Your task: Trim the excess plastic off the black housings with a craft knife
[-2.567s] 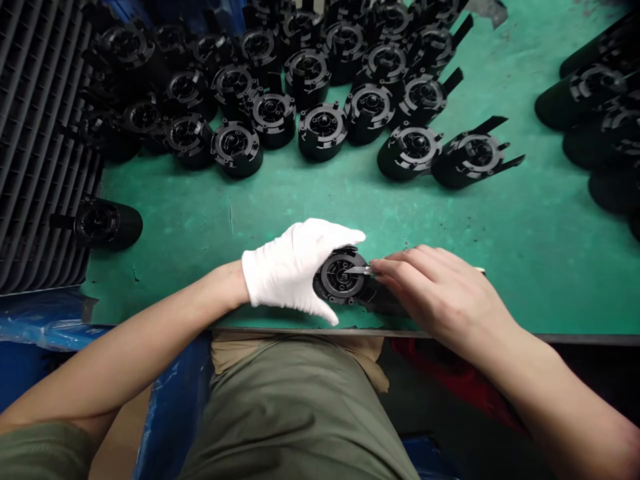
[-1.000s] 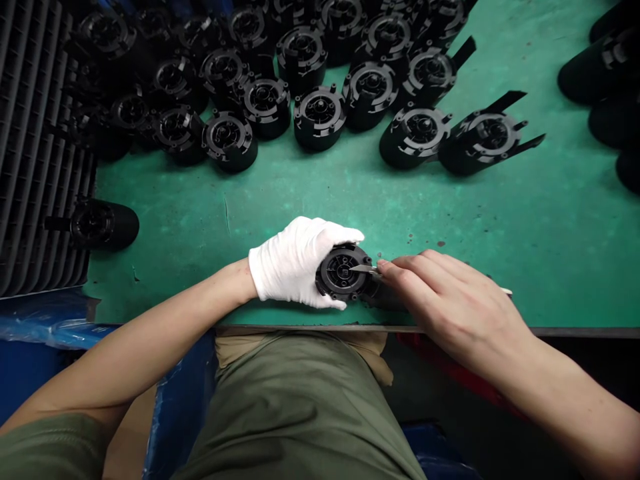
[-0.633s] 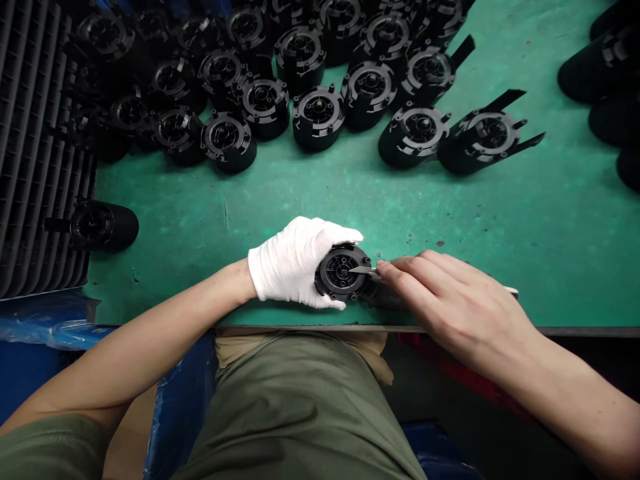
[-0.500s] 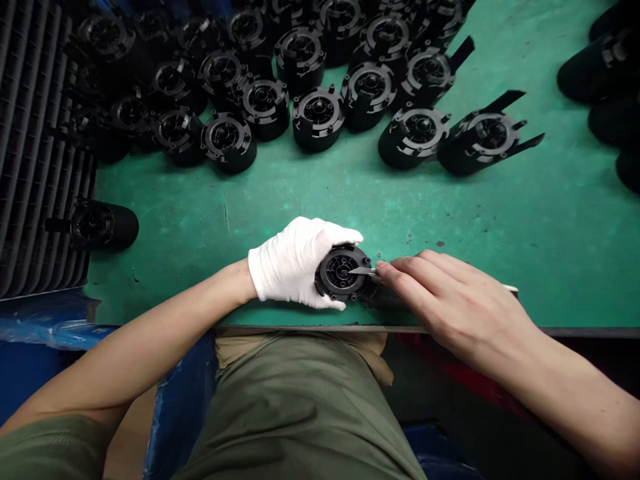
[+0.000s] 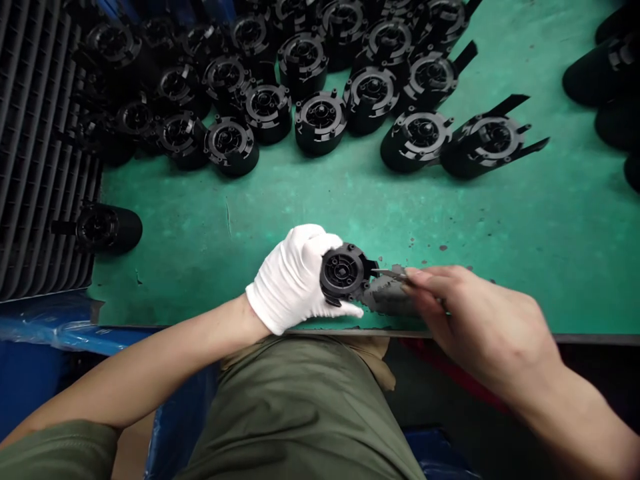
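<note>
A white glove covers my left hand, whose fingers wrap round a black round plastic part near the table's front edge. The part's ringed end faces up, and a dark prong sticks out at its right side. My right hand is bare and closed on a thin knife. The blade points left, with its tip at the prong on the part's right rim; whether they touch I cannot tell. Much of the knife's handle is hidden in my fingers.
Several similar black parts stand across the back of the green table. One lone black part lies at the left, beside a dark ribbed rack. More black parts lie at the far right.
The knife has moved right, from over the part's face to its right rim. My left hand has turned the part, so the prong now shows at its right side.
</note>
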